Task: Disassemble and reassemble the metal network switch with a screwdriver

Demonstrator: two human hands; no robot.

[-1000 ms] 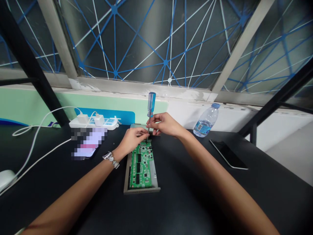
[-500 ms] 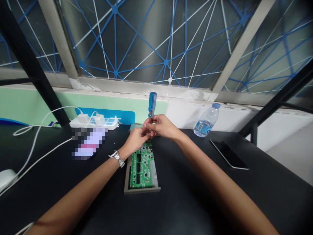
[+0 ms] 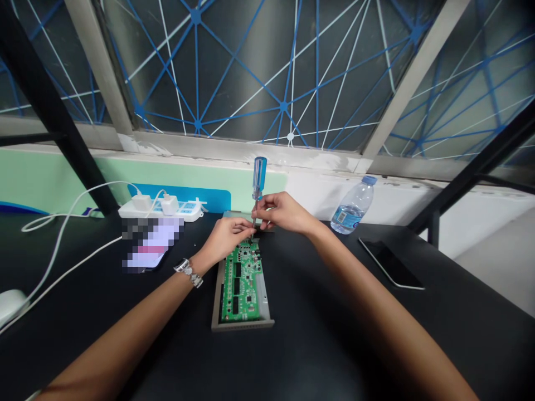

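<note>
A screwdriver (image 3: pixel 259 175) with a clear blue handle stands nearly upright, its metal shaft pointing down at the far end of a green circuit board (image 3: pixel 246 273). The board lies in a shallow grey metal case (image 3: pixel 216 312). My right hand (image 3: pixel 286 213) pinches the shaft below the handle from the right. From the left, my left hand (image 3: pixel 228 238) has its fingertips closed together at the lower shaft, just above the board. The tip of the shaft is too small to make out clearly. A silver wristwatch (image 3: pixel 189 272) is on my left wrist.
On the left are a lit phone (image 3: pixel 154 245), a white power strip (image 3: pixel 184 210) with plugs and white cables, and a white object (image 3: pixel 11 305) at the edge. A water bottle (image 3: pixel 353 206) and a dark-screened phone (image 3: pixel 390 263) lie to the right. A wall and windows stand behind.
My left hand has shifted a little left and down, its fingers straighter. My right hand has moved slightly apart from it, showing more of the shaft. The board has not moved.
</note>
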